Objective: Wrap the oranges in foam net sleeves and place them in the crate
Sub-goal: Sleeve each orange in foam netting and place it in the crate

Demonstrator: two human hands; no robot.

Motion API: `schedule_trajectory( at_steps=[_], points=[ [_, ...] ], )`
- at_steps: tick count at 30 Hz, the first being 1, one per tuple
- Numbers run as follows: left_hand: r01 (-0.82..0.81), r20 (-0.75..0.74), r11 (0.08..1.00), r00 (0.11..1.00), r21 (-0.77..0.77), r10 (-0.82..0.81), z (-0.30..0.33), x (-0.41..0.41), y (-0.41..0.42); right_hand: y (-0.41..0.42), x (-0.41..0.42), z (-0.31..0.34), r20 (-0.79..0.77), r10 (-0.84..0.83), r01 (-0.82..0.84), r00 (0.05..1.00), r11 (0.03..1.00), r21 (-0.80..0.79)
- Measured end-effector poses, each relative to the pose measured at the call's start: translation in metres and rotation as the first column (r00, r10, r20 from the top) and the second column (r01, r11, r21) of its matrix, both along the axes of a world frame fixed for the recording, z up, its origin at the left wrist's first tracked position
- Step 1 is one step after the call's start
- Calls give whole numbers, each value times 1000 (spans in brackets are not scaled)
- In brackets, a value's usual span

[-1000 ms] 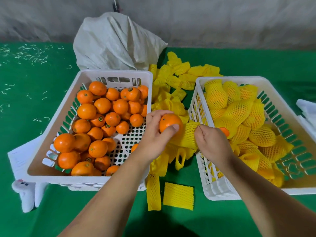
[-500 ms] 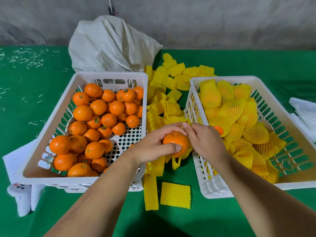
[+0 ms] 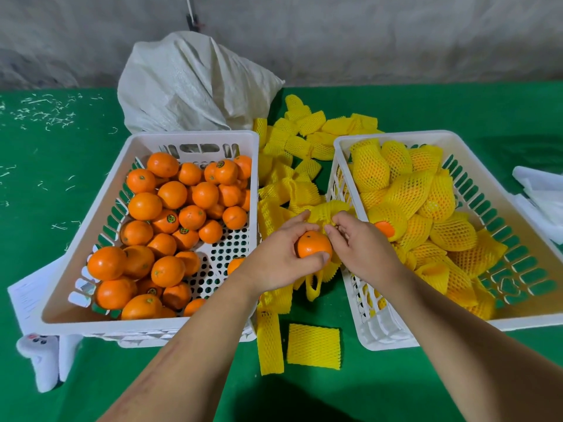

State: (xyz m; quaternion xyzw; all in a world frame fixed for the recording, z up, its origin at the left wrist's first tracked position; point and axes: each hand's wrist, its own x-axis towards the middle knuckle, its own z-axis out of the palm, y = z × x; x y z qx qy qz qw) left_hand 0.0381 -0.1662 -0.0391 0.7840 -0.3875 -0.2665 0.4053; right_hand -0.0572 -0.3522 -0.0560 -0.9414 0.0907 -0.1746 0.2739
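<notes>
Down and toward the body comes the bare round orange (image 3: 313,247) since a second ago, now low between the two crates. Left hand (image 3: 281,260) grips it, thumb across its near side, dark stem dimple facing up and away. Right hand (image 3: 361,249) sits just beside it, fingertips pinching the crumpled yellow foam net sleeve (image 3: 330,210) beyond the fruit; its long axis can't be told. Left of the hands, the white slotted plastic crate (image 3: 100,239) holds loose oranges. Right, the second white crate (image 3: 499,190) holds sleeved oranges. Flat yellow sleeves (image 3: 313,345) lie on the green counter (image 3: 426,385), near edge.
</notes>
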Motion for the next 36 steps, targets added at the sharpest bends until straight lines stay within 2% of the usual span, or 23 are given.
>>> schedule_trajectory(
  at_steps=[5, 12, 15, 17, 19, 21, 23, 25, 28, 32, 36],
  points=[
    [-183, 24, 979, 982, -90, 185, -5, -2, -1, 1, -3, 4, 24, 0, 1, 1000, 1000, -18],
    [-346, -47, 887, 936, -307, 349, -6, -4, -4, 14, -13, 15, 99, 106, -81, 989, 970, -230],
    [-248, 24, 942, 965, -226, 260, -6, -1, -4, 15, -14, 16, 79, 146, -121, 986, 959, -256],
    [-136, 13, 977, 990, -162, 140, -5, 1, 0, 15, -14, 16, 64, 153, -137, 986, 969, -207],
    [-93, 5, 982, 995, -164, 96, -5, 3, 4, 13, -13, 15, 58, 142, -130, 988, 977, -169],
    [-131, 4, 965, 991, -229, 135, -5, 2, 4, 13, -12, 15, 53, 123, -114, 991, 981, -160],
    [-233, -23, 928, 971, -289, 237, -5, -2, 1, 14, -13, 16, 59, 130, -117, 990, 975, -190],
    [-344, -43, 888, 937, -304, 348, -4, -3, -2, 17, -15, 17, 78, 157, -136, 984, 964, -226],
    [-414, -37, 861, 905, -297, 423, -3, -3, -2, 16, -15, 16, 62, 152, -138, 986, 974, -182],
    [-399, -57, 861, 914, -315, 402, 0, -10, -1, 12, -12, 14, -55, 85, -91, 995, 990, -106],
    [-212, -71, 937, 977, -277, 200, -3, -2, 4, 11, -13, 14, -20, 68, -69, 997, 997, -31]
  ],
)
